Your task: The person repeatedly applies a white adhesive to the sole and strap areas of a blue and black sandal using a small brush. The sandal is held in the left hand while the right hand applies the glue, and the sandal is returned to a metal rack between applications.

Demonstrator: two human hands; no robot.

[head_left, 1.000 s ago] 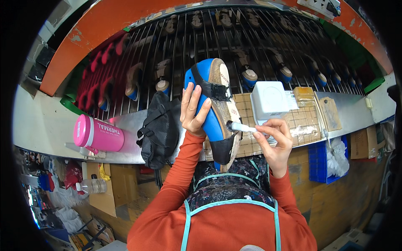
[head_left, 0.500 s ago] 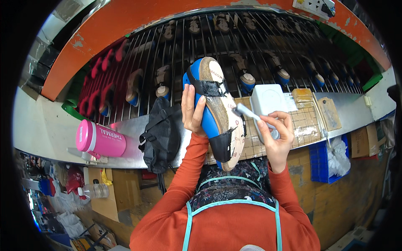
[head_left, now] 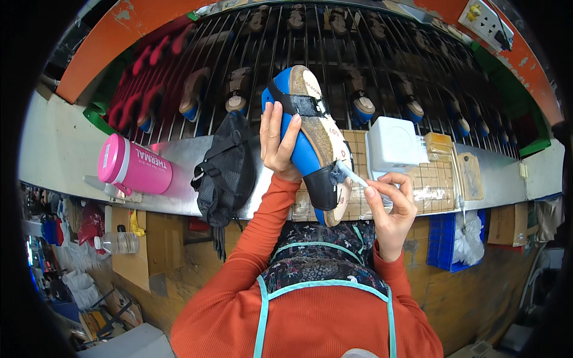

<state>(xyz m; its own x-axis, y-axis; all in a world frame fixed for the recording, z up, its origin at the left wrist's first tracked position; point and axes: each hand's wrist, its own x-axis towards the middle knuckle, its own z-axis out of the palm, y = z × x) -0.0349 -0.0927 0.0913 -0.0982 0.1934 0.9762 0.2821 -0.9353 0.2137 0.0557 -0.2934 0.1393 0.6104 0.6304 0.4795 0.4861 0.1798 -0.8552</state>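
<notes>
Two hands are busy over the near edge of the surface (head_left: 71, 155). The left hand (head_left: 279, 140) is wrapped round the blue side of a sandal (head_left: 310, 137), fingers spread up its upper, holding it sole-up and tilted above the surface. The right hand (head_left: 391, 206) pinches a small white brush (head_left: 352, 175), whose tip touches the tan sole near the heel end.

My guess is that the main risk lies in the one-handed hold: the sandal hangs free, so a push from the brush could twist it in the left hand and smear whatever is being applied onto the blue side or the dark strap.

On the surface, which is pale grey metal, a pink flask (head_left: 134, 167) lies on its side toward the left end, a black bag (head_left: 227, 170) droops over the near edge, and a white box (head_left: 394, 143) sits right of the sandal. Beyond runs a wire rack (head_left: 334, 53) carrying more sandals, framed in orange.
</notes>
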